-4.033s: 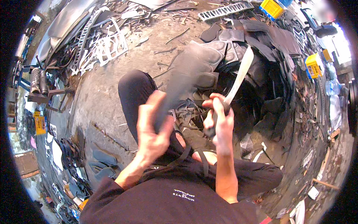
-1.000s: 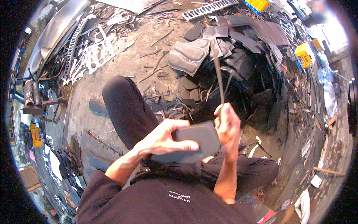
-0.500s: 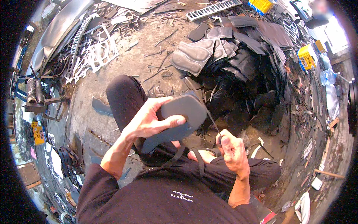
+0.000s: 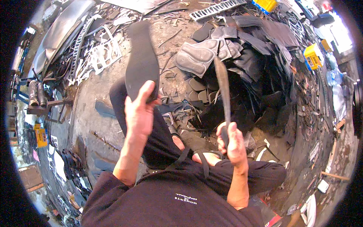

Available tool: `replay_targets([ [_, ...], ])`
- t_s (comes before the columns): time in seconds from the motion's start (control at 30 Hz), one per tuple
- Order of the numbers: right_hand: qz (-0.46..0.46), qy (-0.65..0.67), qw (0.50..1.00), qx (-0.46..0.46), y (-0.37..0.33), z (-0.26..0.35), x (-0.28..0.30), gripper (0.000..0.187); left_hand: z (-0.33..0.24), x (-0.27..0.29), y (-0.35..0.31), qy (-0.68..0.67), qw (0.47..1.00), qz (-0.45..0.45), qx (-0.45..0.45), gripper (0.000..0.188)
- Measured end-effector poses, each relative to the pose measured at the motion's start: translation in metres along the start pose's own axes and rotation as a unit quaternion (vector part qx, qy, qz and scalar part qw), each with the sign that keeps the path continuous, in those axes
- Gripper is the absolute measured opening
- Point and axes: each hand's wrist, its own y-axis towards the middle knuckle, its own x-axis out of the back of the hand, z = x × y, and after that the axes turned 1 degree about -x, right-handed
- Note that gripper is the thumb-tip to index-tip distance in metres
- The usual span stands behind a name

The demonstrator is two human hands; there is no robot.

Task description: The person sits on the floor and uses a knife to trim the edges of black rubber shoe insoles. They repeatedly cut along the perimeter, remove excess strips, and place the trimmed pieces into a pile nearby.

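Note:
A dark grey shoe sole (image 4: 141,60) stands lengthwise in my left hand (image 4: 140,109), its long face toward me. My thumb lies on its near end and the fingers go behind it. My right hand (image 4: 234,145) is closed round the dark handle of a long knife (image 4: 223,83). The blade points up and away, slightly blurred, and is apart from the sole. Below both hands are my crossed legs (image 4: 136,136) in dark trousers.
Ahead to the right lies a heap of dark foam sheets (image 4: 253,77), with moulded grey pieces (image 4: 194,58) on its near left side. White cut-out lattice scraps (image 4: 102,56) lie far left. Another sole (image 4: 105,108) rests on the floor beside my left knee. Yellow boxes (image 4: 312,56) stand at the right.
My left hand has swung the sole away from me and to the left, turning it lengthwise. The knife in my right hand has tipped more upright and moved apart from the sole.

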Motion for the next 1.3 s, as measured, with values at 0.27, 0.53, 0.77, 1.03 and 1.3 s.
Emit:
replay_targets([
  [0.27, -0.038, -0.180, 0.974, 0.133, -0.001, -0.008, -0.080, 0.054, 0.039, -0.017, -0.036, -0.254, 0.958, -0.003, 0.131, 0.016],
  [0.53, -0.077, -0.232, 0.957, 0.156, -0.003, -0.026, -0.077, 0.048, 0.032, -0.022, -0.043, -0.224, 0.968, 0.021, 0.109, 0.024],
  [0.77, -0.106, -0.272, 0.939, 0.182, -0.018, -0.058, -0.069, 0.043, 0.041, -0.016, -0.050, -0.200, 0.975, 0.036, 0.094, 0.026],
  [1.03, 0.006, -0.285, 0.944, 0.164, 0.052, 0.010, -0.097, 0.038, 0.037, 0.002, -0.072, -0.126, 0.982, -0.038, 0.139, 0.030],
  [1.3, 0.073, -0.277, 0.952, 0.103, 0.026, 0.011, -0.084, 0.047, 0.032, 0.046, -0.079, -0.099, 0.985, 0.041, 0.134, 0.026],
])
